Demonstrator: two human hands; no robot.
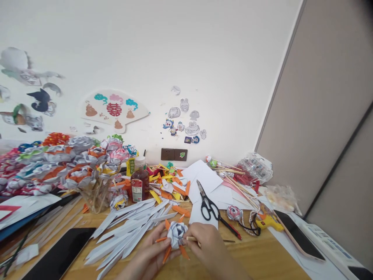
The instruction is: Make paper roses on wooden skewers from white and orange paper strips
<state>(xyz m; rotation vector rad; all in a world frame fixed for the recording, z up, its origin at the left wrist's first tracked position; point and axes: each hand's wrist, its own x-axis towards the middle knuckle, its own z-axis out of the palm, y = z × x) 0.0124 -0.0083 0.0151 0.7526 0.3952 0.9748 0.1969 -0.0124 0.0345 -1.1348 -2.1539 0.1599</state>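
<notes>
Near the table's front edge, my left hand point(154, 247) is closed around a folded-paper flower point(176, 234). The flower has a white rosette in the middle and orange paper strips sticking out around it. My right hand point(205, 237) is closed at the flower's right side, pinching what looks like a thin wooden stick point(190, 238); its tip by the petals is hidden by my fingers. Many folded white paper strips point(131, 229) lie fanned out just left of the flower. Black-handled scissors point(207, 204) rest on white paper point(201, 182) beyond my right hand.
Many finished paper flowers point(78, 173) crowd the back left. A brown-red bottle point(140, 182) stands before loose orange and yellow strips point(171, 186). On the right are a yellow glue gun point(269, 221), a small paper flower point(234, 212) and a phone point(298, 235). A dark tablet-like slab point(60, 254) lies front left.
</notes>
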